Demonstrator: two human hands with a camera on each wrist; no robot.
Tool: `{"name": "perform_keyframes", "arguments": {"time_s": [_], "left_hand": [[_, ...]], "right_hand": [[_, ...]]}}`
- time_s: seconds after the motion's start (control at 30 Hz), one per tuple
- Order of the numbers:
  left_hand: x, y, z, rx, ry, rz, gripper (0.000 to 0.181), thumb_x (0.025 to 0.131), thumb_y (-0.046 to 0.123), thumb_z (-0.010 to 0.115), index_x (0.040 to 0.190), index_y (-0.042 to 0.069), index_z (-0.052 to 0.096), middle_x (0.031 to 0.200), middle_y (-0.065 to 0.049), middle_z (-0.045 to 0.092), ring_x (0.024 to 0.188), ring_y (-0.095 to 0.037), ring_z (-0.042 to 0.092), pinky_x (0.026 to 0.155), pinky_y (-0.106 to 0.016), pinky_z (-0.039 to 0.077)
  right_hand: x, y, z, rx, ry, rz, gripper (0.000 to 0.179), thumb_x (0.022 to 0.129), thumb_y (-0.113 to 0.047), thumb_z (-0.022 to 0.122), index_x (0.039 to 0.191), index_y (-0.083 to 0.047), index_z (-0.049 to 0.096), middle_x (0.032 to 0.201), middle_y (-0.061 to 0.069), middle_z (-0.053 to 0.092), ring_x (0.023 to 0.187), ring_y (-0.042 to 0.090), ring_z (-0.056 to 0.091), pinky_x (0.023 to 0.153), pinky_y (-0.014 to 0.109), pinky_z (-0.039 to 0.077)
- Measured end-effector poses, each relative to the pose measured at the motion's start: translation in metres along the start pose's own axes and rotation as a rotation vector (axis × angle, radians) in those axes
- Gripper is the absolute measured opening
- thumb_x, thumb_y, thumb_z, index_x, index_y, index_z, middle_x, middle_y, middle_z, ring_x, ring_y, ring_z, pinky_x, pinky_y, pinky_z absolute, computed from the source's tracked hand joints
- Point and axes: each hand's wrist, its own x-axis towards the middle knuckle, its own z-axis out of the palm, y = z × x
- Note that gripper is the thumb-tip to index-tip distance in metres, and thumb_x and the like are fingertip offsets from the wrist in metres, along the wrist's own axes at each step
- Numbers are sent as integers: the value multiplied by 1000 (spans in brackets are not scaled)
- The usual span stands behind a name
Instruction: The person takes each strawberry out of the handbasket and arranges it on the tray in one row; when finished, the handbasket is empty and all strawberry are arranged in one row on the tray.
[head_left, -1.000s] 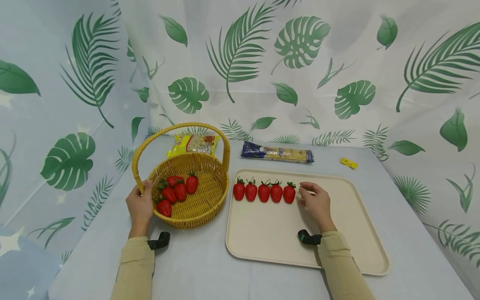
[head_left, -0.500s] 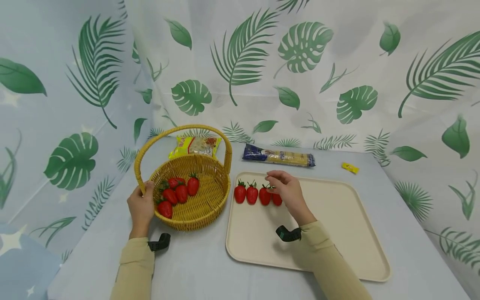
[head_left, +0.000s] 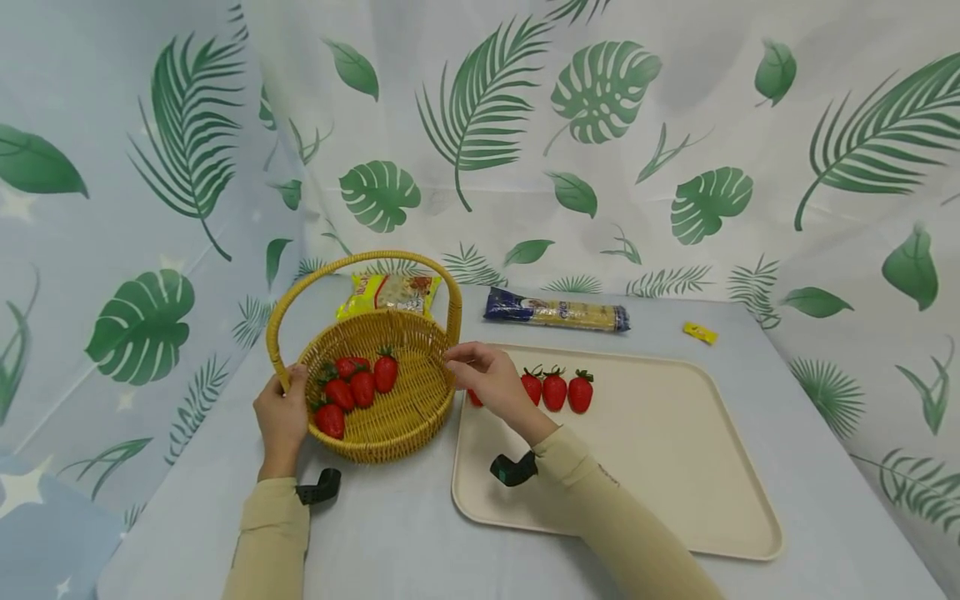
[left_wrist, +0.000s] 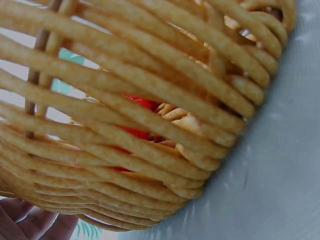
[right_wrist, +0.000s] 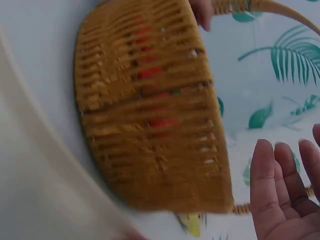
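Yellow wicker basket [head_left: 382, 450] with strawberries [head_left: 363, 387] inside, a beige tray [head_left: 675, 433] with more of them beside it.
Five red strawberries show in the basket, gathered toward its left side; on the tray three lie in plain sight in a row near the far edge, and a bit of a fourth peeks past the right hand [head_left: 493, 383], which covers part of the row, so its full count is unclear. That hand is above the basket's right rim, its fingers extended, nothing seen in them. The left hand [head_left: 282, 412] grips the basket's left rim, by the foot of the one arched handle [head_left: 375, 257]. Behind the basket on the desk [head_left: 405, 533] sits one yellow packet [head_left: 401, 293]; behind the tray lie one blue-and-gold packet [head_left: 557, 312] and one small yellow sachet [head_left: 700, 333].
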Motion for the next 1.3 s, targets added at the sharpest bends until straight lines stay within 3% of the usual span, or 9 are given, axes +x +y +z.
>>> {"name": "perform_keyframes", "arguments": {"time_s": [0.1, 0.17, 0.43, 0.7, 0.77, 1.07, 1.3], "left_hand": [[0, -1, 0, -5, 3, 2, 48, 100, 39, 53, 117, -4, 66, 112, -26, 65, 99, -33, 57, 81, -38, 38], [-1, -1, 1, -6, 4, 2, 47, 100, 38, 53, 117, -4, 66, 112, -27, 65, 101, -34, 57, 82, -38, 38], [-1, -1, 0, -4, 8, -7, 48, 100, 39, 54, 117, -4, 66, 114, -26, 65, 104, -35, 58, 85, -41, 39], [0, 0, 1, -14, -3, -12, 48, 100, 39, 54, 117, -4, 65, 113, -26, 65, 104, -33, 57, 85, -39, 39], [0, 0, 1, -12, 0, -13, 48, 100, 39, 54, 117, -4, 65, 113, -25, 65, 104, -33, 57, 84, -38, 39], [0, 1, 1, -16, -8, -25, 48, 99, 39, 55, 117, -4, 66, 114, -26, 65, 104, -34, 57, 85, -42, 40], [0, 1, 0, -15, -1, -29, 49, 99, 42, 55, 117, -3, 67, 113, -24, 66, 102, -31, 57, 82, -36, 39]], "right_hand": [[2, 1, 17, -2, -41, -11, 29, 96, -13, 61, 120, 5, 61, 113, 18, 64, 93, 32, 65, 74, 32, 55], [4, 4, 28, -8, -70, -25, 28, 96, -12, 61, 119, 4, 62, 112, 18, 65, 93, 30, 65, 81, 36, 54], [15, 3, 57, -116, -173, -101, 22, 95, -17, 64, 114, -6, 68, 106, 8, 69, 85, 13, 63, 74, 27, 52], [26, 0, 80, -29, -268, -45, 25, 94, -14, 64, 116, -1, 67, 110, 11, 67, 98, 39, 63, 84, 51, 52], [29, -1, 86, -33, -282, -43, 23, 94, -15, 65, 114, -3, 68, 108, 9, 68, 98, 41, 63, 84, 51, 52], [42, 0, 104, -236, -338, -19, 26, 93, -19, 67, 114, -5, 69, 101, -4, 68, 80, 9, 64, 72, 21, 51], [53, 7, 113, -248, -413, 55, 27, 92, -19, 68, 116, -8, 69, 105, -4, 69, 84, 14, 67, 71, 23, 53]]}}
